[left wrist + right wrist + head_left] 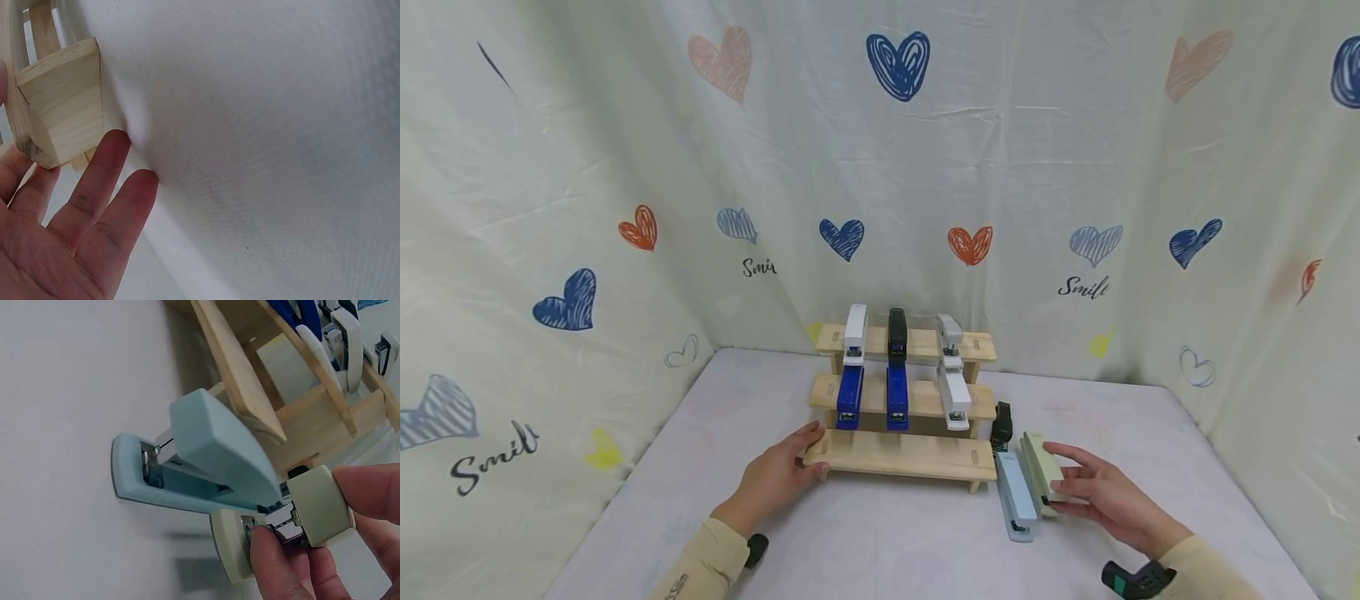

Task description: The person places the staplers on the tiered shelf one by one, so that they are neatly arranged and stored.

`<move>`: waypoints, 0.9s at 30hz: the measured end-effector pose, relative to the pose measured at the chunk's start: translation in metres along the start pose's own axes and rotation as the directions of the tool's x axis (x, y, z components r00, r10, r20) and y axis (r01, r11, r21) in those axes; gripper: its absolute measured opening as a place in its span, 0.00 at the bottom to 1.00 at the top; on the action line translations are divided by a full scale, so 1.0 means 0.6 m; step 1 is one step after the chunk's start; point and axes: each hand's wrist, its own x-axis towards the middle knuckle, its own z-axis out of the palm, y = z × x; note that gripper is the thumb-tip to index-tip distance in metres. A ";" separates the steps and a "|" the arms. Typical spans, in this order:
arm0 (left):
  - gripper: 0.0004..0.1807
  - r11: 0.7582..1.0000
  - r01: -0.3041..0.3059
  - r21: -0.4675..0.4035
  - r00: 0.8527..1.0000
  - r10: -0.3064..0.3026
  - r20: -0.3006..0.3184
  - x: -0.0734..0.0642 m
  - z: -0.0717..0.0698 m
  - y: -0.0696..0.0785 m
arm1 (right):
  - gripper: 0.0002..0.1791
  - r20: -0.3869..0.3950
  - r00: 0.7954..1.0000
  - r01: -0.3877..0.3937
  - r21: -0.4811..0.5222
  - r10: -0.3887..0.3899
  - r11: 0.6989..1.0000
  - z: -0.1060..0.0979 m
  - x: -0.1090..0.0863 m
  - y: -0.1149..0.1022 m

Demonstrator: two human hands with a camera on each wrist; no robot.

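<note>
A three-step wooden display rack [898, 457] stands on the table. My left hand [782, 475] holds the left end of its lowest step, thumb at the front edge and fingers toward the back; two fingers [134, 206] stretch out loose in the left wrist view. My right hand [1108, 497] grips a pale green stapler [1041, 467] by its front end, thumb and fingers on opposite sides in the right wrist view. A light blue stapler [219, 437] lies on the table just left of it. Behind that is a black stapler [1002, 425], partly hidden.
On the top step stand a white stapler [855, 329], a black stapler [897, 333] and a light grey stapler [950, 335]. The middle step carries two blue staplers, one at left [850, 396] and one centred [897, 396], plus a white stapler [955, 396]. A heart-patterned curtain [1000, 167] surrounds the table.
</note>
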 end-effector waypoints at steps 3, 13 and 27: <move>0.35 1.000 0.001 0.003 1.000 -0.001 0.004 0.000 -0.001 0.001 | 0.41 0.007 0.999 0.032 -0.018 -0.032 0.999 -0.003 -0.009 -0.017; 0.35 1.000 -0.007 0.005 1.000 0.007 -0.001 -0.001 0.000 -0.001 | 0.43 0.072 0.992 0.108 -0.059 -0.104 0.992 0.009 -0.036 -0.069; 0.35 1.000 -0.014 0.003 1.000 0.014 -0.009 -0.001 0.000 0.000 | 0.39 0.239 0.967 0.103 -0.036 -0.091 0.994 0.055 -0.051 -0.082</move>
